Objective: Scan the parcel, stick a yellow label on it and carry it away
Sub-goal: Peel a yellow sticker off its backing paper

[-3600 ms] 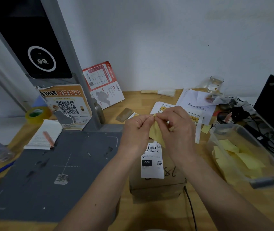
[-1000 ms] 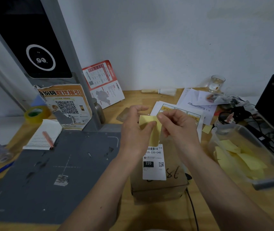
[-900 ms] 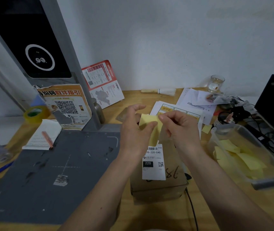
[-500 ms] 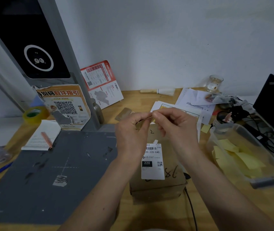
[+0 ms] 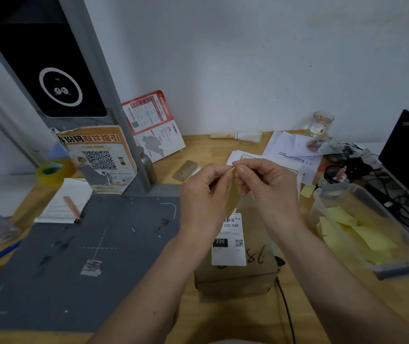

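Brown cardboard, the parcel [image 5: 235, 274] sits on the desk below the fingers, white shipping tag on top and no yellow on it yet; labelling and carrying away remain, and whether it was scanned I cannot tell. Above it, both the left hand [image 5: 202, 197] and right hand [image 5: 266, 187] pinch the top edge of a yellow label [image 5: 232, 198] between curled fingertips, apparently peeling it.

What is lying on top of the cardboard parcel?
A white shipping label lies on the cardboard parcel, with handwriting beside it. The hands and yellow label above cover its far end.
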